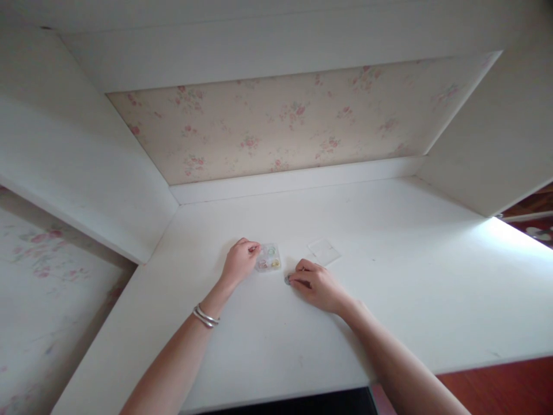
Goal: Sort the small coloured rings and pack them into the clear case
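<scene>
A small clear plastic box (268,257) with coloured rings inside sits on the white desk (389,276). My left hand (240,261) holds the box's left edge with its fingertips. My right hand (315,284) rests on the desk just right of the box, with its fingertips pinched on a small dark object (287,279) that is too small to identify. The box's clear flat lid (324,251) lies apart on the desk, behind my right hand.
The desk sits in a white alcove with flowered wallpaper (280,121) at the back and white side panels (78,150). A silver bangle (205,316) is on my left wrist. Red-brown floor (496,386) shows beyond the desk's near right edge.
</scene>
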The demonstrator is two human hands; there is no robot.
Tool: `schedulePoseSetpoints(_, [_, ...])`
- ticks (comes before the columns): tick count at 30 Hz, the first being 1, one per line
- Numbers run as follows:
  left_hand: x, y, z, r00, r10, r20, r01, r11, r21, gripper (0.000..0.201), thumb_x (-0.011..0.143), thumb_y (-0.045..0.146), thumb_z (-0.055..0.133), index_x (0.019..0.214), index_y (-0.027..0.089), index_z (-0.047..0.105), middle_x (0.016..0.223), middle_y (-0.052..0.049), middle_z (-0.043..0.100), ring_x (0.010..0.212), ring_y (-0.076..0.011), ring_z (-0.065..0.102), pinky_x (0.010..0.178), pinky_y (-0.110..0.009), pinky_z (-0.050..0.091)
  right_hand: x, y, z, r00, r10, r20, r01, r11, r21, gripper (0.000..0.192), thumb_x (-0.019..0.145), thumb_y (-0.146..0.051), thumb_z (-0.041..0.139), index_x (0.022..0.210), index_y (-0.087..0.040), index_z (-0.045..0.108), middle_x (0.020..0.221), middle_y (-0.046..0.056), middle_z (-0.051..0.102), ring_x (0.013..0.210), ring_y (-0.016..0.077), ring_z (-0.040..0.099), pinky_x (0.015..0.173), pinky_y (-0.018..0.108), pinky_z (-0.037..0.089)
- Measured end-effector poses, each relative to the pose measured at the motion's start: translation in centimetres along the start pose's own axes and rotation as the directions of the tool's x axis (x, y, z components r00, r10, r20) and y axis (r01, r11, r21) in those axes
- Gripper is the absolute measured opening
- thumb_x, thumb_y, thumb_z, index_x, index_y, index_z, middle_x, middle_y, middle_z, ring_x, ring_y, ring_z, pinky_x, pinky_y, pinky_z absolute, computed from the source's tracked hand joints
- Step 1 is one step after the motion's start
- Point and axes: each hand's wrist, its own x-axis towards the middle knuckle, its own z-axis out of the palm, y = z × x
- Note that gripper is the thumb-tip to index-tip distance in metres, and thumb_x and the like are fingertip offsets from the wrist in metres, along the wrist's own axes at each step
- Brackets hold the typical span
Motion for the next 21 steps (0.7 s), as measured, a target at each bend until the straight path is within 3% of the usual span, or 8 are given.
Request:
schedulePoseSetpoints(6, [-2.0,1.0,-1.1,0.999,0.012,-0.038,-0.013,0.999,-0.036,0.024,0.087,0.032,0.049,0.088,0.018,0.068,0.084,-0.003,0.062,0.075,-0.0134,0.057,0.071,-0.024,0.045,0.1,0.3,0.2,1.0,0.014,0.022,-0.015,1.0,0.026,0.02,0.089,-0.023,0.047,0.09,-0.024,0.067,0.093,0.003,0.054,0.075,0.0097,0.052,0.07,0.022,0.04])
schedulePoseSetpoints(10, [-4.4,2.9,-1.4,0.997,0.075,0.031,-0.071,0.99,-0.124,0.024,0.089,0.032,0.048,0.091,0.019,0.067,0.088,-0.004,0.061,0.079,-0.0131,0.057,0.071,-0.023,0.045,0.2,0.6,0.4,1.0,0.018,0.024,-0.019,0.999,0.044,0.019,0.089,-0.024,0.048,0.09,-0.025,0.068,0.093,0.002,0.055,0.077,0.0101,0.053,0.073,0.022,0.04])
schedulePoseSetpoints(16, [-6.7,4.9,-0.1,0.984,0.144,0.109,-0.12,0.972,-0.204,0.02,0.09,0.028,0.048,0.091,0.02,0.067,0.088,-0.004,0.059,0.08,-0.0127,0.057,0.073,-0.023,0.045,0.2,1.1,0.8,1.0,0.008,-0.027,-0.004,0.988,0.157,0.018,0.089,-0.024,0.05,0.092,-0.025,0.068,0.091,0.002,0.056,0.076,0.0095,0.053,0.07,0.022,0.041])
schedulePoseSetpoints(21, [-7.2,5.5,1.1,0.964,0.177,0.198,-0.153,0.98,-0.131,0.022,0.091,0.028,0.045,0.094,0.022,0.066,0.09,-0.003,0.058,0.077,-0.0123,0.058,0.07,-0.023,0.045,0.5,1.2,0.9,0.984,0.081,-0.159,-0.036,0.963,0.268,0.019,0.09,-0.029,0.05,0.092,-0.021,0.067,0.089,0.004,0.055,0.076,0.0114,0.053,0.068,0.024,0.043])
